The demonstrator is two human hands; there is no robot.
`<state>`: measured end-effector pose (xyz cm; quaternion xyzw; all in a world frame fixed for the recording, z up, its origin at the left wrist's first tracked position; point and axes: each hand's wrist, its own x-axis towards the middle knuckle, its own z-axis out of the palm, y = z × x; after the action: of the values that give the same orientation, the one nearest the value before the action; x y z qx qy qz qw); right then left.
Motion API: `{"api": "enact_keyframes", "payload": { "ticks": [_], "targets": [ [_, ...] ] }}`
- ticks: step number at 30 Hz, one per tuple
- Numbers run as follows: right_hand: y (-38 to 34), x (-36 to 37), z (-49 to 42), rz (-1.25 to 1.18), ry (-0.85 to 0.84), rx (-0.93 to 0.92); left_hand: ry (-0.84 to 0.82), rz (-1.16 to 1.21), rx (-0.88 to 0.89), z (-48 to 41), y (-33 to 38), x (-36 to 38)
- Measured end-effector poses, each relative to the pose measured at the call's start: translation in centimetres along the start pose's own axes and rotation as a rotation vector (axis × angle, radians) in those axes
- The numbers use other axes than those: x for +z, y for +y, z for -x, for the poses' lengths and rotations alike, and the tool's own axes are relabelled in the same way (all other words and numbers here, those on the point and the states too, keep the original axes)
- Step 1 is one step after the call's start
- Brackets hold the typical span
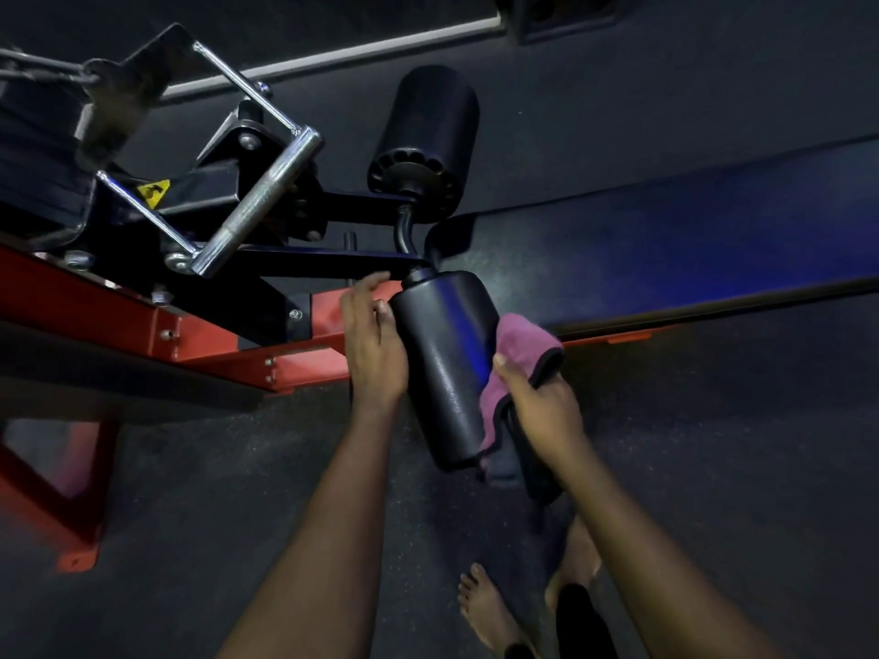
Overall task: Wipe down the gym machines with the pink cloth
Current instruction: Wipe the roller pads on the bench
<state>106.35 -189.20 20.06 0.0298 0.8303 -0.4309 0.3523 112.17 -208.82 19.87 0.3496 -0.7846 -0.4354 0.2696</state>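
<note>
right hand (542, 411), pink cloth (521, 347), dark floor (238, 492)

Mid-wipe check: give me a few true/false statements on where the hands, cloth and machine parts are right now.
1. The right hand grips the pink cloth. True.
2. The pink cloth is on the far pad. False: it lies against the right side of the near pad; nothing touches the far pad.
3. The left hand rests on the near pad's left side. True.
4. The handle lies on the floor. False: it sits up on the machine, above the frame.
5. The frame is blue. False: it is red.
</note>
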Motion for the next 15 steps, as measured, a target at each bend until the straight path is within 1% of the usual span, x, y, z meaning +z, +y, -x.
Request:
{"api": "enact_keyframes", "payload": {
  "ticks": [2,4,5,6,7,10,12,13,14,15],
  "targets": [
    [0.7,0.3,2.7,0.084,0.067,-0.143,-0.065,-0.058,-0.013,-0.3,0.9,0.8],
    [1.5,0.9,4.7,0.241,0.103,-0.37,-0.102,-0.146,-0.055,0.1,0.7,1.4],
    [1.6,1.1,5.3,0.339,0.117,-0.468,-0.09,-0.117,-0.072,0.3,0.2,1.5],
    [1.7,1.4,5.6,0.426,0.132,-0.528,-0.074,-0.054,-0.082,0.5,-0.4,1.5],
    [1.5,1.5,5.7,0.479,0.141,-0.548,-0.06,0.015,-0.092,0.7,-0.9,1.4],
    [0.3,1.3,4.6,0.494,0.138,-0.553,-0.06,0.108,-0.135,0.7,-1.8,1.4],
    [-1.1,0.6,2.8,0.43,0.119,-0.479,-0.074,0.114,-0.138,0.6,-1.9,1.5],
    [-1.6,0.3,1.2,0.376,0.088,-0.4,-0.074,0.117,-0.131,0.5,-2.0,1.5],
    [-2.0,0.1,-0.8,0.303,0.027,-0.282,-0.076,0.119,-0.119,0.4,-1.9,1.4],
    [-2.6,-0.4,-2.5,0.204,-0.068,-0.133,-0.078,0.119,-0.111,0.3,-1.9,1.4]
  ]
}}
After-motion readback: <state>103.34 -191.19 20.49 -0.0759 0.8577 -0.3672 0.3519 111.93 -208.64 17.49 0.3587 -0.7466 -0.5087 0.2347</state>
